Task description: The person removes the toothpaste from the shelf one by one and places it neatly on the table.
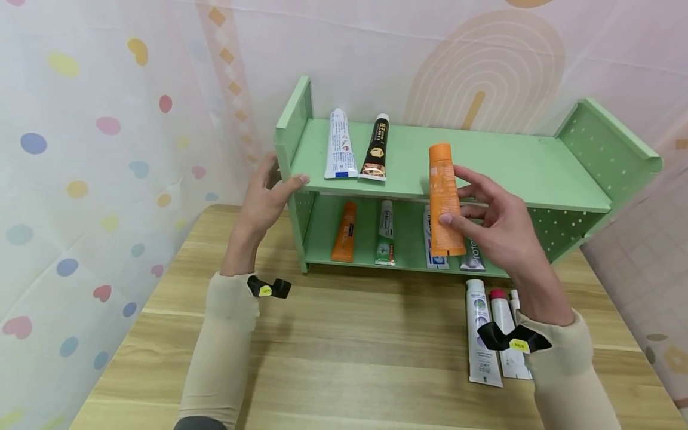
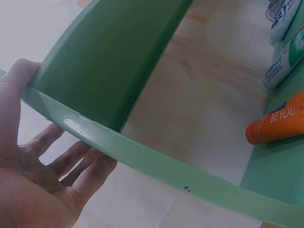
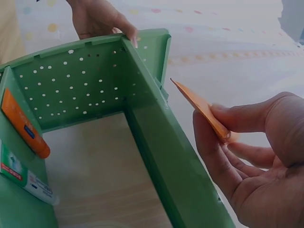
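My right hand (image 1: 500, 224) pinches an orange squeeze tube (image 1: 443, 200) between thumb and fingers, cap end up, in front of the top board of a green two-tier shelf (image 1: 484, 155). In the right wrist view this orange tube (image 3: 204, 111) appears edge-on, apart from the shelf. My left hand (image 1: 263, 200) grips the shelf's left side panel, its thumb on the front edge and its fingers round the outer side; the left wrist view shows this left hand (image 2: 52, 175) too. On the top board lie a white tube (image 1: 340, 146) and a black tube (image 1: 377, 146).
The lower board bears another orange tube (image 1: 344, 233), a green-and-white tube (image 1: 385, 233), a blue-and-white tube (image 1: 436, 261) and a grey tube (image 1: 473, 258), partly hidden. On the wooden table (image 1: 349, 346) lie a white tube (image 1: 481, 334), a pink-capped tube (image 1: 502, 316) and a partly covered one.
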`<state>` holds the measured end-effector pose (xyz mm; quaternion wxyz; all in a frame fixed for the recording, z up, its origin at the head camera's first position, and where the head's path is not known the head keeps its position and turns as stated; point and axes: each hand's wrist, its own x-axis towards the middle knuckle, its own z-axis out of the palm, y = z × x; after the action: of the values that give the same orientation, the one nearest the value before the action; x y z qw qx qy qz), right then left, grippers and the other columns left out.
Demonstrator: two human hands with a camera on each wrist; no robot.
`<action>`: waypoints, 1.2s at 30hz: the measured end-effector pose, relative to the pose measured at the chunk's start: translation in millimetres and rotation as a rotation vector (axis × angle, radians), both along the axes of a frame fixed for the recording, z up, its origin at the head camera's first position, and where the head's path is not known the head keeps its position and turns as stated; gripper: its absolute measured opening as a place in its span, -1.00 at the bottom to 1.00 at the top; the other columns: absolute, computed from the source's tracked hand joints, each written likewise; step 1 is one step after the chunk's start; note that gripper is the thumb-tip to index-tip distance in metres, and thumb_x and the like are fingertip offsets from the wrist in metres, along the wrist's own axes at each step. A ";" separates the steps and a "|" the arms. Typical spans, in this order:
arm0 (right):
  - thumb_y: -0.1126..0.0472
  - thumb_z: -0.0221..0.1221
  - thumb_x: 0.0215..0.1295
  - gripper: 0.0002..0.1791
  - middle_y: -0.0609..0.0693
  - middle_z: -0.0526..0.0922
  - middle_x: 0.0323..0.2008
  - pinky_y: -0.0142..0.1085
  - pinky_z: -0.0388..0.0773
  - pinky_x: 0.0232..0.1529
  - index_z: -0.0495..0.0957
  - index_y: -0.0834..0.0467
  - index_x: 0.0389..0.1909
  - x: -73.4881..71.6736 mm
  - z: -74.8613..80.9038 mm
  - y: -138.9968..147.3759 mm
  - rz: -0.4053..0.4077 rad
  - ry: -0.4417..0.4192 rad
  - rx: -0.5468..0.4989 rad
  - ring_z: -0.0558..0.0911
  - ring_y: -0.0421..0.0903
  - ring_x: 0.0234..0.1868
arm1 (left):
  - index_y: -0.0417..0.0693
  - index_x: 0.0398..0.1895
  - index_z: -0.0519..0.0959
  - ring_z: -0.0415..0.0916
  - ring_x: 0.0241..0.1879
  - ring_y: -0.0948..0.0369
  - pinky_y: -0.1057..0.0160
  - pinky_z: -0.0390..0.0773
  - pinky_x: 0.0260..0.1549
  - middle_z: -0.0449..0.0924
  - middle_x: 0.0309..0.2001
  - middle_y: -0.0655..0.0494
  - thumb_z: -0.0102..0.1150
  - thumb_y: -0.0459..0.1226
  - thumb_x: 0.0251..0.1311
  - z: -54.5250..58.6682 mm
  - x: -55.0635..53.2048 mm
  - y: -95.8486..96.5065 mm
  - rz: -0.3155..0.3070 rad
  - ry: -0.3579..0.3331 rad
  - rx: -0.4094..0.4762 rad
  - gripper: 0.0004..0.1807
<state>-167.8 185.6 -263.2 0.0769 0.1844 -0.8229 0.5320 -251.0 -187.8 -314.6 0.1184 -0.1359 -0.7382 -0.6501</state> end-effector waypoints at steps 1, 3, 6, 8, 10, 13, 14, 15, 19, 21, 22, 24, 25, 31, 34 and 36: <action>0.34 0.34 0.32 -0.21 -0.09 0.63 0.00 -0.37 0.72 -0.22 0.31 -0.07 0.52 1.3 -2.1 0.2 0.006 0.008 -0.007 0.76 -0.22 -0.19 | 0.16 0.45 0.35 0.38 0.25 0.12 0.00 0.39 0.25 0.42 0.37 0.02 0.31 -0.13 0.29 0.1 0.1 0.1 -0.001 0.001 0.004 -0.33; 0.37 0.33 0.31 -0.21 -0.08 0.63 -0.01 -0.37 0.72 -0.24 0.32 -0.04 0.52 3.2 -5.8 0.7 0.020 0.025 -0.021 0.76 -0.22 -0.20 | 0.18 0.46 0.34 0.38 0.25 0.12 0.00 0.40 0.24 0.42 0.37 0.02 0.31 -0.14 0.28 0.3 0.1 0.3 -0.003 0.000 0.008 -0.33; 0.39 0.33 0.30 -0.22 -0.09 0.63 -0.02 -0.38 0.71 -0.28 0.33 -0.03 0.51 6.0 -11.4 1.2 0.029 0.043 -0.034 0.76 -0.22 -0.23 | 0.19 0.47 0.34 0.38 0.24 0.11 0.00 0.40 0.23 0.42 0.37 0.03 0.31 -0.14 0.28 0.5 0.0 0.6 -0.004 -0.002 0.011 -0.32; 0.41 0.33 0.29 -0.21 -0.09 0.62 -0.02 -0.38 0.71 -0.31 0.33 -0.01 0.51 8.1 -14.8 1.1 0.038 0.050 -0.042 0.76 -0.23 -0.24 | 0.20 0.47 0.34 0.39 0.24 0.11 0.01 0.41 0.22 0.42 0.37 0.03 0.31 -0.14 0.28 0.5 -0.1 0.6 -0.003 -0.005 0.012 -0.32; 0.42 0.33 0.28 -0.21 -0.08 0.62 -0.01 -0.38 0.70 -0.34 0.33 -0.01 0.51 10.4 -17.9 0.9 0.040 0.059 -0.044 0.75 -0.23 -0.25 | 0.20 0.46 0.34 0.39 0.23 0.11 0.02 0.41 0.22 0.42 0.37 0.03 0.31 -0.13 0.28 0.3 -0.2 0.6 -0.001 -0.007 0.008 -0.33; 0.45 0.33 0.27 -0.20 -0.06 0.61 0.00 -0.39 0.70 -0.36 0.33 0.02 0.51 13.6 -22.0 0.6 0.046 0.068 -0.055 0.74 -0.23 -0.26 | 0.19 0.45 0.35 0.39 0.23 0.11 0.02 0.41 0.22 0.42 0.37 0.03 0.31 -0.13 0.28 0.0 0.0 0.7 0.001 -0.007 0.004 -0.33; 0.46 0.33 0.26 -0.20 -0.06 0.61 0.01 -0.39 0.69 -0.37 0.34 0.02 0.51 14.5 -23.3 0.7 0.047 0.072 -0.057 0.74 -0.23 -0.26 | 0.19 0.46 0.34 0.38 0.24 0.11 0.02 0.41 0.22 0.41 0.37 0.02 0.30 -0.13 0.28 0.0 0.0 0.7 0.002 -0.007 0.000 -0.33; 0.47 0.33 0.26 -0.20 -0.06 0.62 0.01 -0.39 0.69 -0.37 0.34 0.03 0.51 15.3 -24.5 0.7 0.048 0.075 -0.060 0.73 -0.23 -0.26 | 0.19 0.46 0.34 0.38 0.24 0.11 0.02 0.41 0.22 0.41 0.38 0.02 0.30 -0.13 0.28 0.0 0.1 0.7 0.002 -0.007 -0.003 -0.33; 0.51 0.33 0.23 -0.18 -0.06 0.62 0.00 -0.40 0.67 -0.41 0.35 0.05 0.50 17.8 -29.3 0.9 0.064 0.083 -0.079 0.73 -0.23 -0.26 | 0.20 0.48 0.33 0.38 0.24 0.11 0.01 0.41 0.22 0.40 0.39 0.02 0.30 -0.13 0.29 0.6 0.4 0.8 -0.002 -0.006 0.003 -0.31; 0.52 0.33 0.22 -0.18 -0.06 0.61 0.00 -0.40 0.67 -0.42 0.35 0.07 0.50 18.5 -32.3 1.2 0.078 0.082 -0.095 0.74 -0.23 -0.27 | 0.22 0.48 0.33 0.39 0.25 0.11 0.01 0.41 0.23 0.41 0.39 0.03 0.31 -0.14 0.29 1.0 0.3 0.8 -0.006 -0.002 0.010 -0.31; 0.53 0.32 0.22 -0.18 -0.06 0.61 -0.01 -0.40 0.67 -0.42 0.35 0.09 0.50 18.7 -33.9 1.4 0.088 0.077 -0.108 0.74 -0.24 -0.27 | 0.22 0.48 0.32 0.40 0.25 0.11 0.01 0.41 0.23 0.41 0.38 0.02 0.31 -0.15 0.29 1.2 0.3 0.8 -0.009 -0.002 0.014 -0.31; 0.55 0.31 0.22 -0.19 -0.05 0.61 -0.01 -0.40 0.67 -0.43 0.35 0.11 0.49 18.9 -37.3 1.8 0.107 0.066 -0.135 0.74 -0.23 -0.27 | 0.23 0.48 0.32 0.40 0.25 0.12 0.01 0.42 0.24 0.41 0.38 0.02 0.30 -0.15 0.29 1.5 0.1 0.8 -0.011 -0.003 0.016 -0.31; 0.55 0.31 0.22 -0.19 -0.05 0.61 -0.01 -0.40 0.67 -0.43 0.35 0.12 0.49 19.0 -39.2 2.0 0.113 0.058 -0.145 0.75 -0.24 -0.27 | 0.23 0.48 0.32 0.40 0.25 0.11 0.01 0.42 0.24 0.42 0.37 0.01 0.30 -0.15 0.30 1.6 0.1 0.8 -0.013 -0.003 0.018 -0.31; 0.53 0.31 0.23 -0.19 -0.10 0.62 -0.01 -0.38 0.67 -0.43 0.33 0.11 0.50 20.1 -50.8 1.7 0.107 0.024 -0.123 0.74 -0.27 -0.26 | 0.21 0.47 0.32 0.40 0.24 0.11 0.01 0.43 0.22 0.42 0.36 0.01 0.30 -0.15 0.29 1.4 0.7 0.8 -0.009 -0.008 0.016 -0.32; 0.53 0.31 0.23 -0.18 -0.09 0.62 0.00 -0.36 0.69 -0.43 0.32 0.12 0.51 21.6 -56.2 1.9 0.106 0.011 -0.124 0.75 -0.27 -0.24 | 0.23 0.48 0.32 0.40 0.24 0.11 0.01 0.43 0.22 0.42 0.37 0.02 0.30 -0.14 0.29 1.0 0.5 0.7 -0.010 -0.008 0.014 -0.31; 0.54 0.31 0.23 -0.18 -0.07 0.61 0.00 -0.36 0.69 -0.42 0.31 0.13 0.50 22.6 -59.2 2.2 0.114 0.003 -0.143 0.75 -0.26 -0.24 | 0.23 0.49 0.32 0.40 0.24 0.11 0.01 0.43 0.22 0.41 0.37 0.02 0.30 -0.15 0.29 0.6 0.2 0.7 -0.011 -0.006 0.016 -0.31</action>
<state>-145.2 187.8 -322.4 0.0607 0.2257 -0.7708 0.5927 -250.8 -187.1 -313.9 0.1136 -0.1372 -0.7325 -0.6571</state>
